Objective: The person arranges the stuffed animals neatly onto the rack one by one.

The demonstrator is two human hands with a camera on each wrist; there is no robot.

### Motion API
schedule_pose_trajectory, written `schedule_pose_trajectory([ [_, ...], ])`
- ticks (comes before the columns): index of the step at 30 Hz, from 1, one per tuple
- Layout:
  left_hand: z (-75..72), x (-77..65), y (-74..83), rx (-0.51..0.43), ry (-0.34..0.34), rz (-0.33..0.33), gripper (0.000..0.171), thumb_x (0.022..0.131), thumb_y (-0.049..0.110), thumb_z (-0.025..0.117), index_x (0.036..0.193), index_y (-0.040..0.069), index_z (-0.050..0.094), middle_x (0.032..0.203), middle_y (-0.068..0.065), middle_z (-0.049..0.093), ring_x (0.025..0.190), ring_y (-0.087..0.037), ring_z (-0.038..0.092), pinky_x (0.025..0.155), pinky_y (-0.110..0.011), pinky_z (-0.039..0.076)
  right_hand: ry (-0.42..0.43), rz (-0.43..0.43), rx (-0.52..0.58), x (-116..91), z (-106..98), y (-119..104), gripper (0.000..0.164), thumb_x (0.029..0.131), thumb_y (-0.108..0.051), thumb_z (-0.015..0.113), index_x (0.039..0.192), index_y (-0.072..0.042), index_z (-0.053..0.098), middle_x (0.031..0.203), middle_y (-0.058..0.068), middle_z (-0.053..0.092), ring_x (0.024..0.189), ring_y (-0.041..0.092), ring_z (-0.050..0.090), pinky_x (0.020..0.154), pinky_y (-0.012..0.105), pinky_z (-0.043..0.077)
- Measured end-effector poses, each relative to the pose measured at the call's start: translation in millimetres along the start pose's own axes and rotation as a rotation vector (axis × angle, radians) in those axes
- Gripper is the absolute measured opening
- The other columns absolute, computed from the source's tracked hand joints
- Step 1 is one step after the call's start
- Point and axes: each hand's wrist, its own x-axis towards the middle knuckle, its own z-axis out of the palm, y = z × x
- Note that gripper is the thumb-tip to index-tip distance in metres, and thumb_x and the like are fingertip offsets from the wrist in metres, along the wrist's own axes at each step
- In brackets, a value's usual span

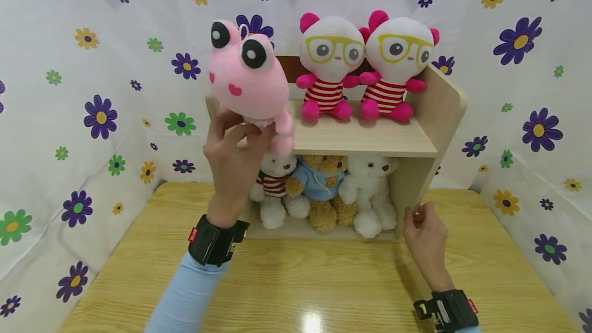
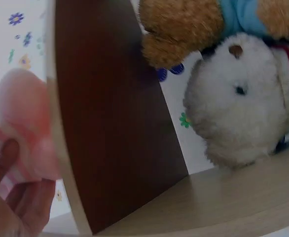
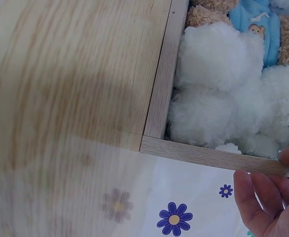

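Note:
A pink frog plush toy (image 1: 252,81) with big black-and-white eyes is gripped low on its body by my left hand (image 1: 236,161). It is at the left end of the upper level of a small wooden shelf (image 1: 361,137); in the left wrist view the frog (image 2: 28,123) appears beside the shelf board. Whether it touches the board I cannot tell. My right hand (image 1: 426,235) pinches the front edge of the shelf's right side panel near the bottom. In the right wrist view, thumb and fingers (image 3: 268,195) lie on either side of that panel (image 3: 208,156).
Two white-and-pink panda plushes (image 1: 330,66) with yellow glasses sit on the upper level. Below sit a white plush in stripes (image 1: 273,184), a brown bear (image 1: 324,189) in a blue hoodie and a white bear (image 1: 370,194). The shelf stands on a wooden table (image 1: 287,276) before a flowered cloth (image 1: 139,40).

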Motion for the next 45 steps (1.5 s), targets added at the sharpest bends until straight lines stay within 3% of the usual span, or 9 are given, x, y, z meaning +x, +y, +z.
schedule_pose_trajectory([
  [4,14.7,6.5,-1.4,0.164,-0.019,-0.006,0.028,0.088,0.027,0.082,0.082,0.000,0.077,0.116,-0.023,0.063,0.103,-0.031,0.064,0.087,-0.043,0.059,0.003,0.004,0.005,-1,-2,0,0.015,0.086,0.003,0.071,0.084,0.004,0.056,0.068,0.019,0.067,0.057,0.029,0.065,0.052,0.010,0.039],
  [9,29.8,16.6,-4.9,0.336,-0.095,-0.042,0.039,0.092,0.036,0.077,0.088,-0.002,0.077,0.117,-0.021,0.061,0.107,-0.031,0.062,0.089,-0.044,0.057,-0.003,0.003,-0.001,-3,-2,0,0.015,0.087,0.002,0.071,0.085,0.004,0.056,0.068,0.018,0.067,0.057,0.028,0.064,0.053,0.010,0.039],
  [18,45.4,29.3,-14.2,0.439,-0.199,-0.207,0.042,0.093,0.040,0.075,0.096,-0.002,0.078,0.122,-0.019,0.058,0.109,-0.033,0.061,0.088,-0.046,0.057,-0.005,-0.003,-0.005,-5,-1,-1,0.015,0.086,0.003,0.071,0.084,0.003,0.056,0.067,0.017,0.066,0.057,0.026,0.063,0.053,0.011,0.039],
  [23,45.9,31.4,-17.1,0.458,-0.272,-0.238,0.040,0.096,0.035,0.071,0.108,-0.002,0.077,0.125,-0.021,0.058,0.115,-0.035,0.062,0.095,-0.047,0.055,0.004,-0.017,-0.007,-3,0,-1,0.016,0.085,0.003,0.072,0.083,0.004,0.056,0.065,0.017,0.065,0.055,0.023,0.060,0.051,0.014,0.039],
  [30,45.6,35.6,-17.7,0.453,-0.362,-0.316,0.033,0.099,0.030,0.068,0.112,0.001,0.074,0.127,-0.022,0.055,0.118,-0.037,0.057,0.099,-0.047,0.051,0.006,-0.021,-0.013,0,0,-1,0.016,0.086,0.002,0.071,0.084,0.004,0.056,0.064,0.018,0.064,0.054,0.023,0.058,0.050,0.016,0.038],
  [34,46.2,33.0,-18.2,0.447,-0.343,-0.280,0.029,0.099,0.028,0.067,0.113,0.002,0.072,0.120,-0.021,0.057,0.113,-0.036,0.058,0.092,-0.047,0.052,0.003,-0.016,-0.017,-1,0,-1,0.016,0.086,0.002,0.071,0.084,0.004,0.056,0.064,0.018,0.064,0.054,0.025,0.060,0.050,0.017,0.039],
  [38,46.1,29.3,-19.6,0.385,-0.327,-0.140,0.024,0.099,0.024,0.065,0.113,0.006,0.073,0.112,-0.017,0.063,0.103,-0.036,0.060,0.082,-0.047,0.053,0.001,-0.016,-0.018,-2,-1,-1,0.016,0.086,0.002,0.071,0.084,0.004,0.056,0.064,0.017,0.064,0.054,0.024,0.060,0.049,0.017,0.039],
  [41,46.0,28.2,-21.7,0.357,-0.369,-0.057,0.027,0.100,0.026,0.063,0.115,0.008,0.076,0.112,-0.013,0.068,0.101,-0.036,0.061,0.081,-0.048,0.052,-0.001,-0.014,-0.015,-1,-1,-1,0.016,0.086,0.002,0.071,0.084,0.004,0.056,0.064,0.018,0.065,0.054,0.025,0.061,0.049,0.015,0.039],
  [45,46.4,28.5,-23.7,0.386,-0.449,-0.051,0.035,0.104,0.034,0.056,0.121,0.011,0.076,0.120,-0.009,0.071,0.109,-0.036,0.062,0.085,-0.051,0.052,-0.008,-0.008,-0.010,-1,-1,-1,0.015,0.087,0.002,0.071,0.084,0.004,0.056,0.066,0.018,0.066,0.055,0.026,0.062,0.050,0.014,0.039],
])
